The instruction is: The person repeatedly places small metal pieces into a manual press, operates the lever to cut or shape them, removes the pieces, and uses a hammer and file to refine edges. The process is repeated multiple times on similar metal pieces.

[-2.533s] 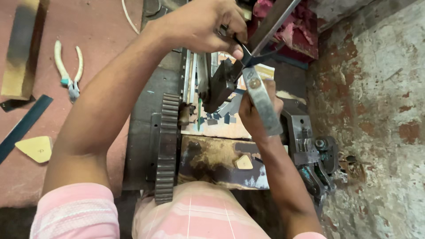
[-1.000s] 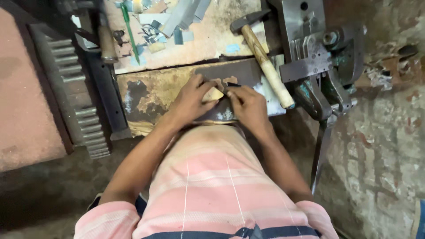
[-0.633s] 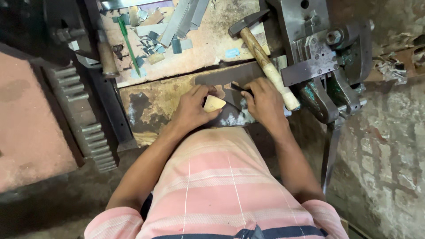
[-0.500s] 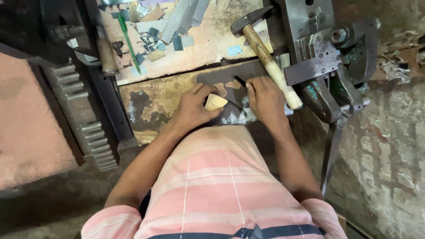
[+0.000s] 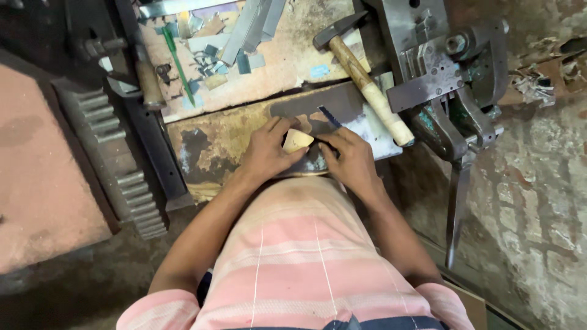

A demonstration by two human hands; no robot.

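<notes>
1. Head view: a worn, stained bench [image 5: 214, 137] stands against a rough brick wall [image 5: 538, 201], with a red floor [image 5: 36, 183] off to the left hand's side.
2. Left hand [image 5: 266, 153] pinches one pale wedge-shaped piece [image 5: 296, 140] at its fingertips.
3. Right hand [image 5: 351, 159], just beside it, grips one thin dark blade [image 5: 330, 117], fingers narrow.
4. Beyond the right hand lies one wooden-handled hammer [image 5: 367, 85]; one toothed gear rack [image 5: 116, 165] sits well left; many metal offcuts [image 5: 226, 52] lie farther off.

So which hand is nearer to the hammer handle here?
Right. The right hand lies just below and left of the hammer handle, while the left hand sits farther left, beyond the tan wedge.
</notes>
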